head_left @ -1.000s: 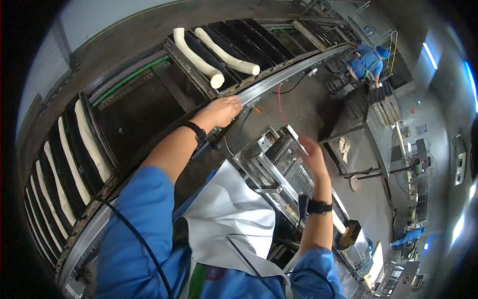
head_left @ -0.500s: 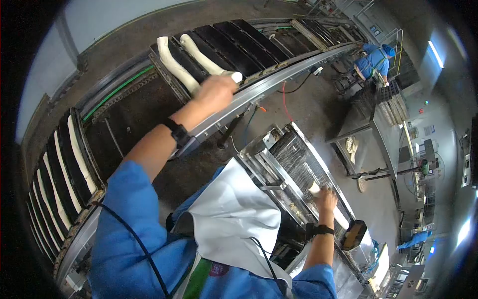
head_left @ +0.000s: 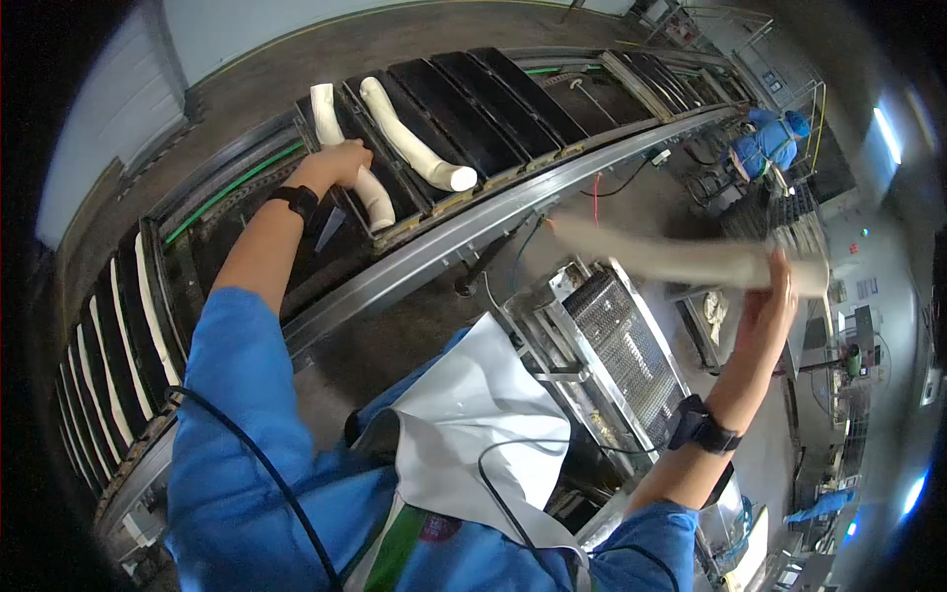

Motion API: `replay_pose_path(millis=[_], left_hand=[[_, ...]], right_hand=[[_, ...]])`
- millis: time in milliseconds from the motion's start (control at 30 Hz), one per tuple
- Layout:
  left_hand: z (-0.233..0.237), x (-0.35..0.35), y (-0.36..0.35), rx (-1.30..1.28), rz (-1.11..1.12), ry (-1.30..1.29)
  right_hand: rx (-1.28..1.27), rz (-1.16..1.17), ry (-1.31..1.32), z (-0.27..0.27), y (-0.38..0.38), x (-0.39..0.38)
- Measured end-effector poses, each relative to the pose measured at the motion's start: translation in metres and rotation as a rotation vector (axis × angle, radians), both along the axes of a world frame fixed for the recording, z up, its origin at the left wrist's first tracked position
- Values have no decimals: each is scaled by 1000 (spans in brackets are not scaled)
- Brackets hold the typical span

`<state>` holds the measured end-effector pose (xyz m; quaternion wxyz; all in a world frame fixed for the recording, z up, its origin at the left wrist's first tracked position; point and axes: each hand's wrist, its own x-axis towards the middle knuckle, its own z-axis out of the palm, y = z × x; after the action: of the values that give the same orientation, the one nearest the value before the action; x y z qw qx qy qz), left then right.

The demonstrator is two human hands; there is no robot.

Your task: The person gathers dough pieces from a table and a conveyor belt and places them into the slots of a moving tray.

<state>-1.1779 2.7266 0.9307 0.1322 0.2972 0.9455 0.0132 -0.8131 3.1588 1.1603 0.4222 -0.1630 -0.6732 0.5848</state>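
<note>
My left hand (head_left: 340, 165) is closed around the middle of a long, pale dough strip (head_left: 375, 202) lying in the first channel of a black grooved baking tray (head_left: 473, 118). A second dough strip (head_left: 409, 148) lies in the channel beside it, its near end bent sideways toward the tray edge. My right hand (head_left: 769, 296) is raised out to the right, gripping one end of another long dough strip (head_left: 651, 255). That strip is smeared by motion and extends leftward above the metal mesh conveyor (head_left: 621, 340).
The black tray rides on a curved metal-railed conveyor (head_left: 444, 214). Another tray (head_left: 118, 345) with several dough strips is at the left. A co-worker in blue (head_left: 769, 146) is at the far right, near stacked trays. A dark cable (head_left: 266, 464) crosses my front.
My left hand has moved left and away from the tray's near edge, onto the middle of the first strip. My right hand has lifted a dough strip from the mesh conveyor, up and rightward.
</note>
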Motion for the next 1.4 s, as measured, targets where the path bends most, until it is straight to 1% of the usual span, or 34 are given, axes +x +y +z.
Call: replay_pose_path(millis=[33,100,133,167,233,333,367,433,467,533,567,600,633,667,700,733,767,800,833,867,900,967,1067,1167,1200,1267,1300,1367,1400], left_hand=[[3,2,-1,-22,3,-9],[11,7,-2,-21,-55,-13],[19,11,-2,-20,-85,-15],[26,18,-4,47,-101,30],[46,40,-7,175,-138,116],[52,48,-6,240,-47,229],[48,48,-5,205,-5,258],[40,41,-4,134,72,325],[34,40,-1,90,85,408],[58,63,34,180,128,440],[66,71,47,224,148,454],[49,69,54,447,18,476],[49,71,63,476,-155,323],[53,82,78,577,-289,179],[45,79,88,568,-182,-77],[51,78,96,456,-162,-58],[57,76,104,342,-141,-40],[48,71,106,297,-165,-42],[32,62,107,253,-190,-40],[23,54,107,209,-217,-35],[21,51,107,216,-281,46],[19,49,106,224,-413,201],[25,42,111,75,-575,339],[11,29,112,-63,-539,295],[7,28,113,-104,-547,403],[0,26,113,-115,-546,433],[-2,23,113,-119,-545,452],[4,21,122,-9,-361,177],[8,22,129,46,-274,34]], right_hand=[[-114,135,-16,3,2,-16],[-200,501,-28,-6,-6,-53],[-199,639,-146,-7,-12,-67],[-191,691,-186,-13,-19,-81],[-272,825,-232,-28,-31,-98],[-283,849,-311,-69,-14,-112],[-334,867,-343,-80,-7,-110],[-355,785,-454,-102,13,-97],[-351,770,-473,-111,27,-92],[-350,731,-514,-131,58,-76],[-283,606,-595,-154,86,-55],[-216,483,-674,-182,121,-30],[-27,428,-754,-205,155,-11],[163,372,-829,-226,189,9],[415,244,-931,-250,225,34],[668,110,-1024,-267,252,62],[649,17,-1042,-273,268,87],[631,-75,-1059,-278,283,111],[714,-255,-1242,-284,300,136],[751,-315,-1272,-294,321,158],[769,-377,-1393,-297,331,175],[988,-348,-1484,-342,383,224],[1005,-348,-1190,-334,373,233],[885,-322,-1360,-313,353,220],[969,-345,-1414,-311,345,215],[1140,-400,-1513,-309,328,198],[1012,-322,-1579,-275,292,172],[843,-383,-1569,-255,265,148],[911,-474,-1462,-253,261,144]])
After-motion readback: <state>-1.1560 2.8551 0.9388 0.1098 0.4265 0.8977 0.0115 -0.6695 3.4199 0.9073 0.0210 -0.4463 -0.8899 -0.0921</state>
